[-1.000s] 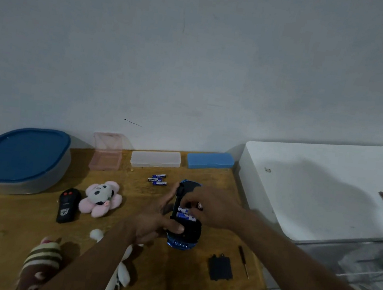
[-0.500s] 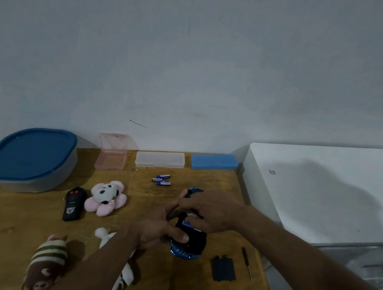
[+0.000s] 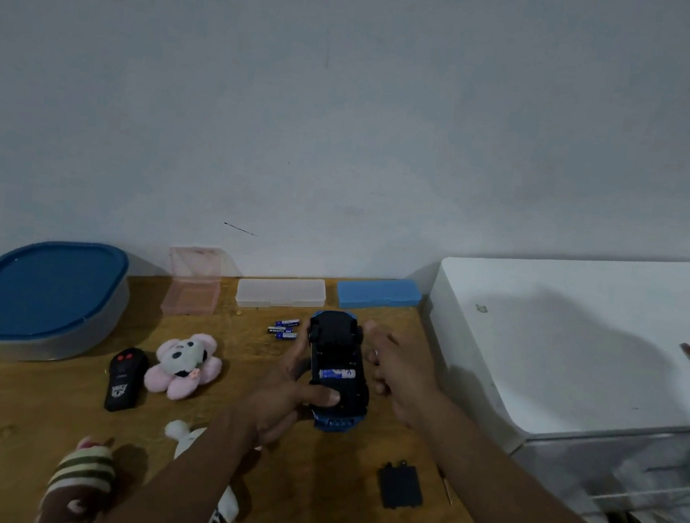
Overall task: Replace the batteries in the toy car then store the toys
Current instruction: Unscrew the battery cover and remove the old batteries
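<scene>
Nearby, batteries (image 3: 285, 329), cover (image 3: 400, 485) and screwdriver (image 3: 446, 489) round the toy car (image 3: 338, 347) in the left hand (image 3: 287, 395); right hand (image 3: 404, 368) alongside, grasp unclear.

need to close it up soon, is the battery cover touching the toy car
Apart. Head view shows the battery cover lying flat on the table, bare wood between it and the toy car.

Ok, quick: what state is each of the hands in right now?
Left hand: grips the upturned toy car.
Right hand: fingers curled beside the car; whether it holds anything cannot be told.
</scene>
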{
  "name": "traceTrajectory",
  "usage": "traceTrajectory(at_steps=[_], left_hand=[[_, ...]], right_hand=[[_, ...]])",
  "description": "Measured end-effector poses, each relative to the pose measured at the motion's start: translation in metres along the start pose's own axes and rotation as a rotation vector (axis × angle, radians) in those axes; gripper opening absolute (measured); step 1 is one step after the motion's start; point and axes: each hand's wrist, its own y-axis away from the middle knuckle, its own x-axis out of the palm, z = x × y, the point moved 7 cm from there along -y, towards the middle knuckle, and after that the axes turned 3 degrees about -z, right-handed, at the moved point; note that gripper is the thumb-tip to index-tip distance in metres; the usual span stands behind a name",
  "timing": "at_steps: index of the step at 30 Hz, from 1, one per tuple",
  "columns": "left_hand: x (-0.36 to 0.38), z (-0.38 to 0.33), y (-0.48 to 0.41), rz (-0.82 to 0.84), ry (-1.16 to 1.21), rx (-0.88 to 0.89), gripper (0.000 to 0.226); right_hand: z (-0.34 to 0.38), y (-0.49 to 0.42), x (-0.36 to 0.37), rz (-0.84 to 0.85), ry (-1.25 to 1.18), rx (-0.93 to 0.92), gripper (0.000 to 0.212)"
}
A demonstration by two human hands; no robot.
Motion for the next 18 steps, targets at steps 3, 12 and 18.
traceTrajectory(at_steps=[3, 12, 18], left_hand=[[0.000, -0.002, -0.003, -0.058, 0.007, 0.068, 0.106], [-0.008, 0.001, -0.008, -0.196, -0.053, 0.159, 0.115], [-0.014, 0.002, -0.004, -0.180, -0.037, 0.113, 0.116]], right_hand=[[0.008, 0.005, 0.000, -0.042, 0.271, -0.040, 0.040], [0.006, 0.012, 0.007, -0.097, 0.217, 0.133, 0.017], [-0.005, 0.017, 0.010, -0.039, 0.012, 0.235, 0.016]])
